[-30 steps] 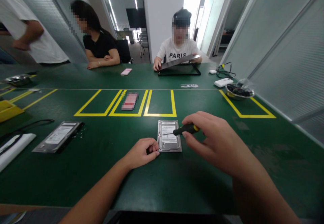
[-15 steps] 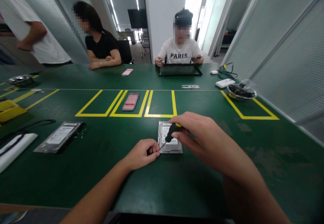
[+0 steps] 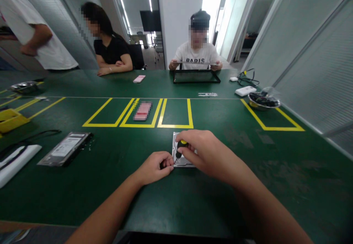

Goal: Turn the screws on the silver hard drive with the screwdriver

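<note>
Lying flat on the green table (image 3: 154,207), a drive (image 3: 185,162) is flanked by both hands. Its near-left corner, at about seven o'clock, is met by the curled, narrow fingers of the left hand (image 3: 154,166), presumably so that sliding is prevented; whether anything is pinched there cannot be told. A screwdriver (image 3: 181,148) is gripped by its handle in the right hand (image 3: 202,149) and slanted so that its shaft is aimed at that same corner, where any push would probably be countered by the left fingers. The tip's exact contact is hidden, and much of the drive's right side is covered by the right hand. Farther out, a second drive (image 3: 66,148) is set at nine o'clock, well apart, with tiny bits (image 3: 90,144) scattered beside it. Between ten and eleven, a pink phone (image 3: 142,111) is framed by yellow tape (image 3: 138,125). At two o'clock a metal bowl (image 3: 262,107) is seen, near a white case (image 3: 245,91). At twelve, a panel (image 3: 194,63) is held above a black frame (image 3: 196,82) by a co-worker (image 3: 211,54).
</note>
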Action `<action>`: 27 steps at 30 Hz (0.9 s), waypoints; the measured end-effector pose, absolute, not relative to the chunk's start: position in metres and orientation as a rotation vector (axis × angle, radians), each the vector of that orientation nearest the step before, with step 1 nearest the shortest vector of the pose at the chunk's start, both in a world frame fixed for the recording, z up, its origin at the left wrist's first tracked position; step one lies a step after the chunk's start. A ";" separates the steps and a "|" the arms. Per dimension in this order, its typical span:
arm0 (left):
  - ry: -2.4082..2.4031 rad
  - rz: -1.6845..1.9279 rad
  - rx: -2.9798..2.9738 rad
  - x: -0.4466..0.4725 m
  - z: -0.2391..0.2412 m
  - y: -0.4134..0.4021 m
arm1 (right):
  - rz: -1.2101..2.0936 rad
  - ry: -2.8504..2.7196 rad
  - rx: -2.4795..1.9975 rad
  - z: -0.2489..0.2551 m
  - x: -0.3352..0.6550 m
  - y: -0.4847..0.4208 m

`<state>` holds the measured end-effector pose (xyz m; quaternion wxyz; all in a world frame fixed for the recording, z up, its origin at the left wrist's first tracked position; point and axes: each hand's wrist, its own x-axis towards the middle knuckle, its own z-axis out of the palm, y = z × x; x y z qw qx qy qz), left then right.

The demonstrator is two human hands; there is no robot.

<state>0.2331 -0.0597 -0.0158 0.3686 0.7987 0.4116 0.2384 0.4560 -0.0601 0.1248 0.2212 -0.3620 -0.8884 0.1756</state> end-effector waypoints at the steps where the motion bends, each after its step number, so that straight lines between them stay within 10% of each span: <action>1: 1.055 0.617 2.053 0.233 -0.016 -0.060 | 0.492 -2.457 -0.999 0.124 0.455 -0.060; 27: 1.064 0.598 2.062 0.235 -0.013 -0.061 | 0.507 -2.504 -1.014 0.117 0.454 -0.052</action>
